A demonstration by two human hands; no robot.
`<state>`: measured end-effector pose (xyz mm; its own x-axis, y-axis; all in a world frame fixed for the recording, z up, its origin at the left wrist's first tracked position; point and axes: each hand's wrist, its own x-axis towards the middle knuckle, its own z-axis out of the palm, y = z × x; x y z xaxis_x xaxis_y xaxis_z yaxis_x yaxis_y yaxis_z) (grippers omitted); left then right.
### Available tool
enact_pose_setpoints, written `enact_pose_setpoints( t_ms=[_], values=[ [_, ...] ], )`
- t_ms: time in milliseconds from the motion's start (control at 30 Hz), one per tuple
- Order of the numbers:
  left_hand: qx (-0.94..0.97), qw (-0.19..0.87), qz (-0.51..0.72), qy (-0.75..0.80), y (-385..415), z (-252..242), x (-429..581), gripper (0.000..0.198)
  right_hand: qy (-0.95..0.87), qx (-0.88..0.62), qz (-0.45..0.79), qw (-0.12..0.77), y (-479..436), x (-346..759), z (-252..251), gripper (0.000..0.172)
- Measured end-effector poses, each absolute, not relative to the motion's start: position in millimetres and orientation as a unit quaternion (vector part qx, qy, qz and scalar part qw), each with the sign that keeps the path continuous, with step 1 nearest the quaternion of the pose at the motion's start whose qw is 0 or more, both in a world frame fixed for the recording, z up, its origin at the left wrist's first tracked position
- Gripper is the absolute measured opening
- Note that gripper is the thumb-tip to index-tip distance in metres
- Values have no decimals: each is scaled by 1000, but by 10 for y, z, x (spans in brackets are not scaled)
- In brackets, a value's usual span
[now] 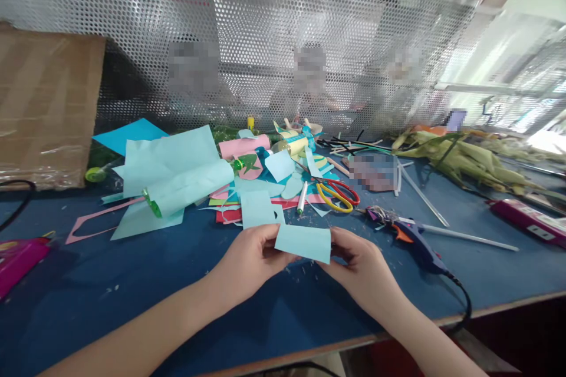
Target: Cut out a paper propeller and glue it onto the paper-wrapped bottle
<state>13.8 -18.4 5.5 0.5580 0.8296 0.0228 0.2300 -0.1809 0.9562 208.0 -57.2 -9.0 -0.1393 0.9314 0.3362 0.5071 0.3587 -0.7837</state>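
Note:
A small piece of light blue paper [304,242], bent along its length, is held between my two hands above the blue tabletop. My left hand [259,253] grips its left end, thumb and fingers closed. At its right end my right hand [356,253] pinches it the same way. Just beyond lie light blue paper scraps [256,206], a white marker [303,197] and scissors [338,195] with red and yellow handles. A blue glue gun [415,241] with an orange trigger rests to the right of my right hand.
A large light blue sheet [170,159] lies around a green bottle at the left. Cardboard [48,106] leans at the far left, near a magenta object [22,259]. Corn husks [469,162] and a magenta box [530,218] lie right. A perforated metal screen [265,41] stands behind.

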Motion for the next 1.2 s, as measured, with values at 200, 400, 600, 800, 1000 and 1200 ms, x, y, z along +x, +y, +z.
enact_pose_setpoints(
  t_ms=[200,400,600,800,1000,1200],
  values=[
    [708,535,281,365,-187,55,160,17,-720,-516,263,383,-557,2075,-58,13],
    [691,541,292,380,-173,24,164,15,-675,-501,362,403,-532,2072,-91,18],
    [667,594,296,339,-169,19,165,19,-644,-517,387,411,-533,2065,-95,16],
    [665,589,290,356,-173,36,164,18,-651,-505,383,419,-538,2065,-96,15],
    [677,568,285,370,-172,41,162,19,-678,-524,337,389,-540,2081,-133,16],
    [716,522,279,370,-157,24,143,26,-693,-527,303,388,-546,2067,-152,13]
  ],
)
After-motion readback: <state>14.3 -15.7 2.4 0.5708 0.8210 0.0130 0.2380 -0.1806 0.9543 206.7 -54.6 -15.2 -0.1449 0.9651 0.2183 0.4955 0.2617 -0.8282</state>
